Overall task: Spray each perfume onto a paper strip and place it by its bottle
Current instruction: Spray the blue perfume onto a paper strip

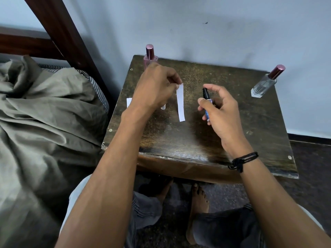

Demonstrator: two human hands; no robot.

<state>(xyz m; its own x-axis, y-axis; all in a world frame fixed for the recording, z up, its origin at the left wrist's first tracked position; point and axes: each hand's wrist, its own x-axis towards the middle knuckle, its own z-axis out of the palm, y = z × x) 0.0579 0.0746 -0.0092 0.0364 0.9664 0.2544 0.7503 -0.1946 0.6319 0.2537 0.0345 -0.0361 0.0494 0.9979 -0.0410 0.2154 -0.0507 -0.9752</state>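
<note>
While my left hand [155, 86] pinches the paper strip [180, 102] at its top and my right hand [222, 111] grips the spray bottle [206, 97] just beside it, a mis-aimed nozzle could miss the paper.

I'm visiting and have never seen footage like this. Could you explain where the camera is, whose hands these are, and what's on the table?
No machine here: one camera worn on a person's head looks down at their two bare hands. The left hand pinches one end of a white paper strip. The right hand holds a small spray bottle with a black nozzle. On the wooden table stand a pink bottle, partly behind the left hand, and a clear bottle with a dark red cap at the far right. A second strip peeks out beside the left wrist.
</note>
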